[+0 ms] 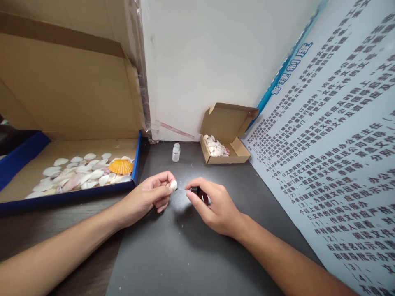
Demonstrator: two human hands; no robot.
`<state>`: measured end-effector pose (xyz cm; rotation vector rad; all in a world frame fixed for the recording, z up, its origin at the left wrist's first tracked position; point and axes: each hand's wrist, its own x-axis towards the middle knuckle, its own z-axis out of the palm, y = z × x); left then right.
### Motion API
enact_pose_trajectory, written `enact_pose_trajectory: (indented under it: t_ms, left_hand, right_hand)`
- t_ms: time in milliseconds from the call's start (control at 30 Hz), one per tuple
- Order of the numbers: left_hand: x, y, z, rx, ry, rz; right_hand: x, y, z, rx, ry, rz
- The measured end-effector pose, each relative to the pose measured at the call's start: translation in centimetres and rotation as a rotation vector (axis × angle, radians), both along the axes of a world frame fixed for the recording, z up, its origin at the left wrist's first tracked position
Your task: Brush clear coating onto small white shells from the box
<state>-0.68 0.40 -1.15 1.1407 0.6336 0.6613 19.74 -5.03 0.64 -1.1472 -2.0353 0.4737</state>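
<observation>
Between the thumb and fingers of my left hand (157, 192) is a small white seashell (173, 185). My right hand (212, 201) grips a black cap (195, 190), from which a thin applicator points left towards the shell. The applicator's tip is close to the shell, but I cannot tell whether they touch. A pale bit shows behind my right fingers, too hidden to name. Beyond both hands, a small clear glass bottle (176, 153) with a white label stands upright without a cap.
To the left, a large blue-edged cardboard box (135, 164) holds many pale shells and an orange scallop shell (121, 166). A small open carton (228, 159) of white shells sits at the back right. White specks dot the dark mat (160, 255). A printed board (308, 135) borders the right.
</observation>
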Motion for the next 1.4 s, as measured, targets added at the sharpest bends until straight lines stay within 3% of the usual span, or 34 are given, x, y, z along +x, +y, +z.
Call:
enact_pose_trajectory:
  t_ms: [167, 367, 500, 767, 1000, 1133, 1400]
  left_hand:
    - [-0.01, 0.00, -0.05, 0.000, -0.003, -0.010]
    - [0.07, -0.07, 0.05, -0.010, -0.004, 0.008]
    - [0.06, -0.07, 0.07, 0.009, 0.012, -0.004]
    - [0.10, -0.12, 0.07, -0.004, 0.003, 0.005]
    - [0.02, -0.09, -0.05, -0.020, -0.003, 0.002]
    - [0.02, -0.02, -0.15, -0.023, -0.011, 0.003]
    - [0.02, -0.06, 0.03, -0.042, 0.003, 0.010]
  right_hand:
    - [-0.06, 0.13, -0.56, 0.075, 0.095, 0.030]
    - [0.04, 0.17, -0.33, -0.004, 0.019, -0.039]
    - [0.19, 0.17, -0.18, -0.073, 0.001, -0.006]
    - [0.07, 0.22, -0.55, 0.006, 0.087, 0.012]
    - [-0.04, 0.33, -0.64, 0.011, 0.107, -0.074]
    - [-0.03, 0.06, -0.45, 0.029, 0.163, -0.019]
    - [0.26, 0.36, -0.53, -0.016, 0.087, -0.079]
